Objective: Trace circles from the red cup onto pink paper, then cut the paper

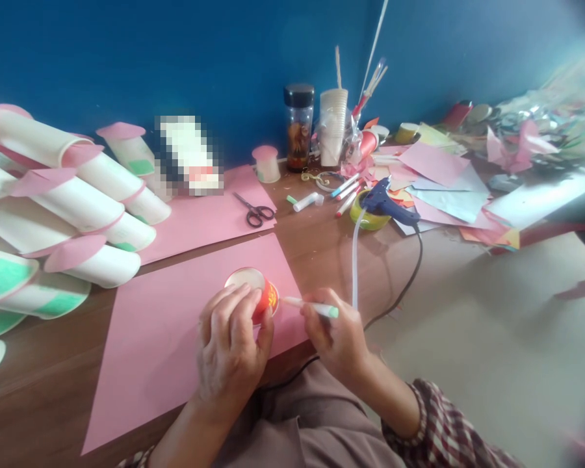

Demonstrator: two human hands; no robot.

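My left hand [234,331] is closed around a red paper cup [271,296] with a yellow pattern and a white inside. The cup rests on a sheet of pink paper [156,344]; my fingers cover part of it. Pinched in my right hand [338,338] is a white marker [316,307] with a light green end. Its tip points at the cup's right side, close to the pink paper; whether it touches cannot be made out.
White paper-cup shapes with pink tops [97,208] pile up at left. Scissors [256,211] lie on more pink paper behind. A blue glue gun [387,200] rests on a yellow tape roll [365,218], beside markers [346,188]. Stacked cups [332,130] and a dark-lidded bottle [299,127] stand behind.
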